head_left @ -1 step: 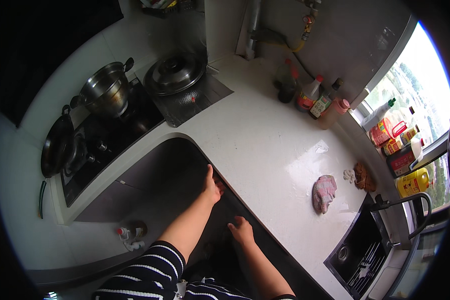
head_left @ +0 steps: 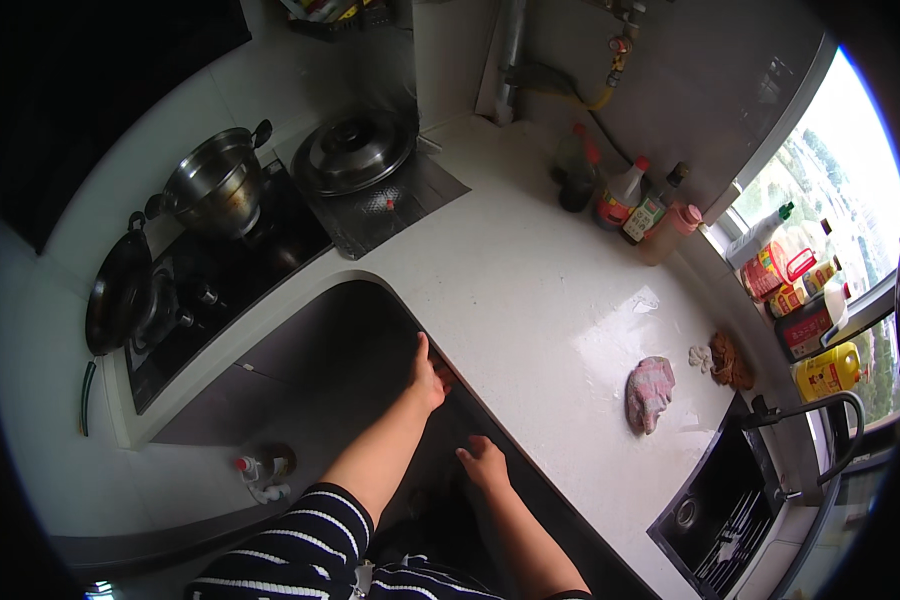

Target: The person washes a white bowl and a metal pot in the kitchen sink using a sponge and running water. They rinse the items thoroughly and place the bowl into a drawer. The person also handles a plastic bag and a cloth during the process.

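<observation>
My left hand [head_left: 430, 382] is beside the front edge of the white countertop [head_left: 510, 300], its thumb pointing up and apart from the fingers. No object shows in it, and I cannot tell whether its fingertips touch the edge. Lower and closer to me, my right hand [head_left: 485, 464] hovers in front of the dark cabinet front, thumb out to the left and some fingers hidden by the angle. It looks empty too. On the counter to the right lies a crumpled pink-and-grey cloth [head_left: 651, 394], well away from both hands.
A steel pot [head_left: 213, 190] and a dark wok [head_left: 116, 295] stand on the hob at the left, with a lidded pan [head_left: 354, 155] beside it. Bottles [head_left: 622, 195] line the back corner. At the right are a brown cloth [head_left: 732, 362], a black sink [head_left: 690, 512] and a tap [head_left: 820, 405].
The whole view has shifted very slightly. Both hands stay in the same places and poses, and nothing has been taken hold of or moved.
</observation>
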The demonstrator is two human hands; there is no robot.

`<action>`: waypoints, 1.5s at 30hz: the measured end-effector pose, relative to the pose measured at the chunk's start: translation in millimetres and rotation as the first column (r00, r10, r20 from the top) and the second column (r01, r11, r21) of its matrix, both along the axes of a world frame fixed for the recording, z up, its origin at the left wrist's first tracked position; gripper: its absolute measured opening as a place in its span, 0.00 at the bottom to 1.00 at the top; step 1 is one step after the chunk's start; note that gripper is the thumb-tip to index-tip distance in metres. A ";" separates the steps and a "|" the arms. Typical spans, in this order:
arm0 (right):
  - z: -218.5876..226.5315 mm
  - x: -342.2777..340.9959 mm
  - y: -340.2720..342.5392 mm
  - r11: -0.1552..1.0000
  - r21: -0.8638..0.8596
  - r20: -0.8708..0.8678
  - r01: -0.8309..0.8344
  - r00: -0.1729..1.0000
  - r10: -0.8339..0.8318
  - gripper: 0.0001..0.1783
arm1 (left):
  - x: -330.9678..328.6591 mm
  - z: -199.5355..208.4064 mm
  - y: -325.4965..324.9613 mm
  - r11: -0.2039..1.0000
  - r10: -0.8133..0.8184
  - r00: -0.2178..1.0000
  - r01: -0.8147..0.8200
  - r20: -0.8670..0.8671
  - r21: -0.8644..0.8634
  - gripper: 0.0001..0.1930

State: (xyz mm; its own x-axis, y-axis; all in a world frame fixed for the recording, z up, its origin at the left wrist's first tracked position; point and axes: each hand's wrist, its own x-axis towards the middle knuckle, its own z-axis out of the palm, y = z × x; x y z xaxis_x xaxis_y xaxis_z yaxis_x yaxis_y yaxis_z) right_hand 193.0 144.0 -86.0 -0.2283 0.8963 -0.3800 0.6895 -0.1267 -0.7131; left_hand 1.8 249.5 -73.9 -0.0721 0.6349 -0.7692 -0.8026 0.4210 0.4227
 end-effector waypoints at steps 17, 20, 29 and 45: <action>130.6 -152.0 150.2 0.989 -0.052 -0.440 -0.135 0.892 0.099 0.14 | -112.5 71.6 -15.7 0.994 0.088 0.815 -0.113 -0.572 -0.009 0.31; 156.6 -236.5 184.9 0.983 -0.084 -0.551 -0.161 0.830 0.089 0.12 | -209.3 97.0 -24.9 0.934 0.356 0.669 -0.259 -0.653 0.245 0.28; 240.8 -529.9 297.5 0.975 -0.200 -0.803 -0.099 0.587 -0.105 0.26 | -510.4 213.3 22.4 0.415 0.872 0.194 -0.779 -0.450 0.470 0.23; 295.2 -496.6 281.3 0.918 -0.351 -0.934 -0.187 0.136 -0.329 0.16 | -460.0 275.9 -22.3 0.419 0.871 0.452 -0.484 -0.191 0.768 0.34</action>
State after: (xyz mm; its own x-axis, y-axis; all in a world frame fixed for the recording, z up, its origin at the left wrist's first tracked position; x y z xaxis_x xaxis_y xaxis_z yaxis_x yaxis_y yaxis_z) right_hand -303.6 425.3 209.1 -0.5684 0.8132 -0.1247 -0.5765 -0.5018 -0.6448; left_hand -458.2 227.2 202.0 -0.9162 0.3994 0.0315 -0.2497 -0.6308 0.7346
